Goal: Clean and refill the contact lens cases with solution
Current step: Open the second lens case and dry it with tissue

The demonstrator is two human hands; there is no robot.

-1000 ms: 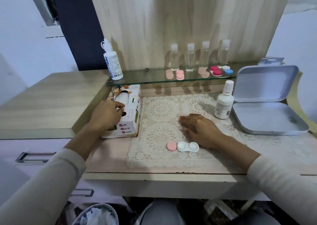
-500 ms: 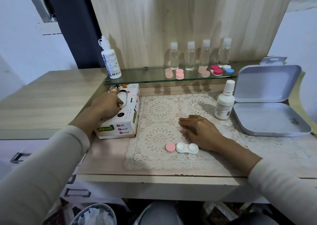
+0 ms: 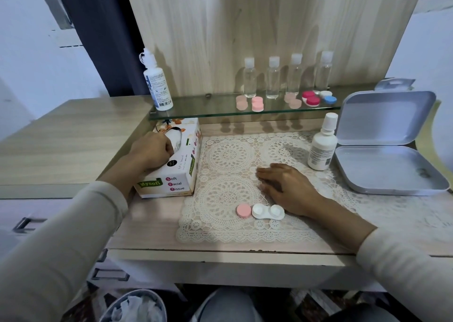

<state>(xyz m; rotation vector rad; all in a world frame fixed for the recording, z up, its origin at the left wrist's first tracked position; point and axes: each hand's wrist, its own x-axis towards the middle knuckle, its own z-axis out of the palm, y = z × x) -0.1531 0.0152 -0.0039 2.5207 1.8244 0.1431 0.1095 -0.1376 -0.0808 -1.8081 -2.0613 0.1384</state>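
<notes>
A white contact lens case [image 3: 268, 211] lies open on the lace mat [image 3: 228, 155], with a pink cap [image 3: 244, 210] just left of it. My right hand [image 3: 286, 186] rests flat on the mat right behind the case, fingers straight. My left hand [image 3: 150, 151] lies on top of the tissue box [image 3: 176, 182], its fingers curled at the opening and pinching the white tissue [image 3: 176, 140] that sticks out. A white solution bottle [image 3: 321, 147] with its cap on stands at the mat's back right.
A glass shelf [image 3: 208, 110] carries a larger white bottle [image 3: 158, 86], several clear bottles [image 3: 273, 78], pink cases [image 3: 257, 104], a red case [image 3: 310, 99] and a blue-and-white case [image 3: 328, 97]. An open metal tin [image 3: 387, 167] sits at the right. A bin [image 3: 133, 307] stands below.
My left hand has slid a little further up the tissue box to its opening and closed its fingers there. My right hand and the case have stayed put.
</notes>
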